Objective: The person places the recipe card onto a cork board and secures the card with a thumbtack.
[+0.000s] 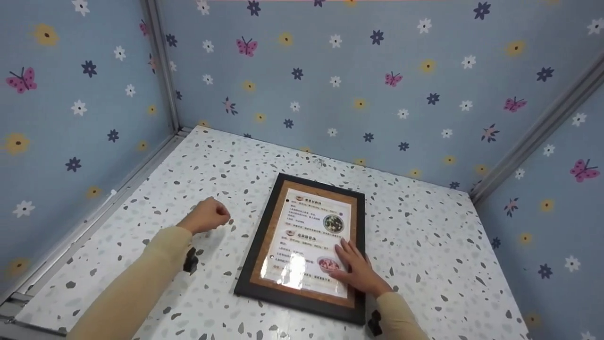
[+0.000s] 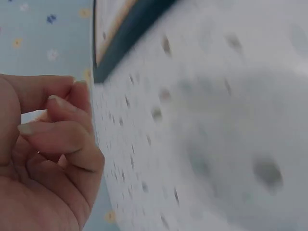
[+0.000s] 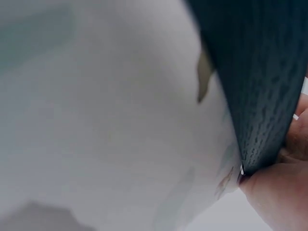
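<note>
A dark-edged picture frame [image 1: 258, 236] lies flat and slightly turned on the speckled table. Inside it, a glossy printed sheet [image 1: 306, 226] with text and two round food pictures sits on a brown backing. My right hand [image 1: 361, 271] rests on the frame's lower right, its fingers spread across the sheet. The frame's dark side [image 3: 260, 82] shows close up beside that hand in the right wrist view. Left of the frame, my left hand [image 1: 206, 216] holds nothing. Its fingers [image 2: 62, 139] are loosely curled in the left wrist view, apart from the frame's corner.
The white speckled tabletop [image 1: 424, 255] extends around the frame. Blue flowered panels [image 1: 321, 61] stand behind it and at both sides, joined by grey metal posts [image 1: 163, 61]. Dark straps [image 1: 190, 260] are at both wrists.
</note>
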Demonstrator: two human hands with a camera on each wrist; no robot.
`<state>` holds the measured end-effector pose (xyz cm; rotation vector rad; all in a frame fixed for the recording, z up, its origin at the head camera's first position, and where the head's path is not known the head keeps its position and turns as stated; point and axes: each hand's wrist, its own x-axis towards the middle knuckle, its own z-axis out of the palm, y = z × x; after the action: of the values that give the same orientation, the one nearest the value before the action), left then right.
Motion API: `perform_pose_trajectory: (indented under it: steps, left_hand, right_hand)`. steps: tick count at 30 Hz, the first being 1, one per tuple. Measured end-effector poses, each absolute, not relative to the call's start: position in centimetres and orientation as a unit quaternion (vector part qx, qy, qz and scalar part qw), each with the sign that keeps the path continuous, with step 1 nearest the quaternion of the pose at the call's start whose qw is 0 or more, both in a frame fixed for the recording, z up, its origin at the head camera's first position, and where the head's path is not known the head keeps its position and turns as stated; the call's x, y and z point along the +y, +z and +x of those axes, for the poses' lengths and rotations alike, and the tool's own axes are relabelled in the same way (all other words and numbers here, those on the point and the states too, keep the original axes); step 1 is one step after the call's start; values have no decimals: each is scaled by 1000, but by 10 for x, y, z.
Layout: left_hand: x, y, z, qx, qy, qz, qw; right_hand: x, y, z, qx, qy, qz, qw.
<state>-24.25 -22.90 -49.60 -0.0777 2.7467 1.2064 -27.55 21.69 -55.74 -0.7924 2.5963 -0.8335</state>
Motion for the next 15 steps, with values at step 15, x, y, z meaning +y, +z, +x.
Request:
perform_pose_trajectory:
  steps: [15]
  left_hand:
    - [-260, -529, -220, 916, 379, -64, 112]
  right_hand:
    - [218, -560, -278, 902, -292, -286, 138]
